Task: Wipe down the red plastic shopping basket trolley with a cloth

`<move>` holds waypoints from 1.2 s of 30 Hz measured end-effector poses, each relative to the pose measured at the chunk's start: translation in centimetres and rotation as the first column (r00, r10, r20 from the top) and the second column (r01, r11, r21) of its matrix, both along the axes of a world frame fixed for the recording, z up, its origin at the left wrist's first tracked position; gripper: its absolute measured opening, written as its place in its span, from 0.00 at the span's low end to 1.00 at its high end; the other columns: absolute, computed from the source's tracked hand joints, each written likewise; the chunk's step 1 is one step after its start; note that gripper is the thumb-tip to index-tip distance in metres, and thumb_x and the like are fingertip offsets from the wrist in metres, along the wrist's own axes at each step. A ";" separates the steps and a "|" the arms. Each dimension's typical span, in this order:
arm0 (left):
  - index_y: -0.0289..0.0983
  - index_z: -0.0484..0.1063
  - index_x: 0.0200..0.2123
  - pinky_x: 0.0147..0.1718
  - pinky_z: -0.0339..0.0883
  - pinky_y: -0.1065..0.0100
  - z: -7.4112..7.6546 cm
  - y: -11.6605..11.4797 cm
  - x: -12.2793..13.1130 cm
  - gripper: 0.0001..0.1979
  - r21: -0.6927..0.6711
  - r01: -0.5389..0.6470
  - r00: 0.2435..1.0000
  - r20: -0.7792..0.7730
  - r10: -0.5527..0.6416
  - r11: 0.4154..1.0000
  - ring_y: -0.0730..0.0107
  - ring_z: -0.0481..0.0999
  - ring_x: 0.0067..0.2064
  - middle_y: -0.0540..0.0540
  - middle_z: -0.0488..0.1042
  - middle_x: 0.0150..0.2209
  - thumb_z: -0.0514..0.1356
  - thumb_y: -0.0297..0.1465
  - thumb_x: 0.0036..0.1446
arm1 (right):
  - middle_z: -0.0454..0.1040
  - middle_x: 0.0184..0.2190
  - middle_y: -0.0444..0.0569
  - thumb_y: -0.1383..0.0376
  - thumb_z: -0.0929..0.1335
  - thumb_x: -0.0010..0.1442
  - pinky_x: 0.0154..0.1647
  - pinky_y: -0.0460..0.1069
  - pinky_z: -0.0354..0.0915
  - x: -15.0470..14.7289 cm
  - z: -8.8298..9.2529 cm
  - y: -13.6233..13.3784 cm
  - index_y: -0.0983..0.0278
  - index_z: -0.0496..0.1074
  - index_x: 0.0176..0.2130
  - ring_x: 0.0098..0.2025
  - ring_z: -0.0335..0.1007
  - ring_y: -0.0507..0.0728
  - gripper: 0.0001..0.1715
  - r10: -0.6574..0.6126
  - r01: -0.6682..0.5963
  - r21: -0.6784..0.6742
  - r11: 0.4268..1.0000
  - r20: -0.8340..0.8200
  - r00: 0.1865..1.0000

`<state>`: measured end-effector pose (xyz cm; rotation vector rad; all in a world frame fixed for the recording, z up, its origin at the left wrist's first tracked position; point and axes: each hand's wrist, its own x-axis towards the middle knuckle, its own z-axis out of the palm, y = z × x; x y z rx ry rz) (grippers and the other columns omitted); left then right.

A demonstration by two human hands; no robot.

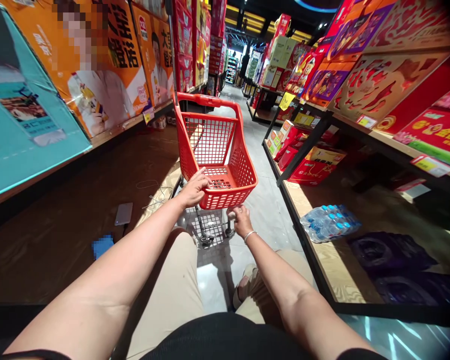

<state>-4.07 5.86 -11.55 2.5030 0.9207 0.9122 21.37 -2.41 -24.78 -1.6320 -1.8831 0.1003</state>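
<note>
A red shopping cart with a mesh basket stands on the aisle floor in front of me, its handle at the far end. My left hand rests on the near left corner of the basket rim, its fingers over the edge. Just below the basket's near right side is my right hand, fingers bent, a bracelet on the wrist. Whether it touches the cart or holds anything is too small to tell. Nothing shows inside the basket.
Shelves of boxed goods line both sides. On the left lower shelf lie a white device with a cable and a blurred blue item. Bottled water sits on the right lower shelf. Far down the aisle stands a person.
</note>
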 end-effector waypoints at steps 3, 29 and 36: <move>0.40 0.70 0.32 0.73 0.42 0.41 0.2 0.0 0.0 0.07 0.013 0.014 1.000 0.003 -0.014 1.000 0.55 0.65 0.66 0.47 0.76 0.43 0.53 0.26 0.52 | 0.69 0.52 0.51 0.78 0.66 0.52 0.56 0.56 0.64 -3.0 1.7 -0.3 0.54 0.78 0.50 0.53 0.61 0.61 0.30 0.127 -0.131 0.096 0.987 0.047 0.991; 0.40 0.73 0.34 0.73 0.46 0.42 -0.3 -0.2 0.3 0.11 -0.033 -0.013 0.998 0.057 0.015 0.999 0.49 0.58 0.71 0.44 0.78 0.45 0.56 0.39 0.61 | 0.73 0.53 0.48 0.73 0.64 0.62 0.44 0.51 0.57 4.7 17.5 3.8 0.53 0.77 0.50 0.50 0.61 0.61 0.23 -0.062 0.117 -0.100 0.988 0.433 0.899; 0.40 0.70 0.30 0.71 0.50 0.42 -0.7 -0.2 0.7 0.12 -0.019 -0.125 0.989 0.082 0.126 0.992 0.49 0.55 0.72 0.43 0.76 0.42 0.59 0.41 0.61 | 0.75 0.48 0.48 0.65 0.67 0.63 0.41 0.50 0.56 4.2 19.9 4.4 0.58 0.76 0.46 0.42 0.65 0.58 0.12 0.121 0.044 -0.303 0.952 0.501 0.857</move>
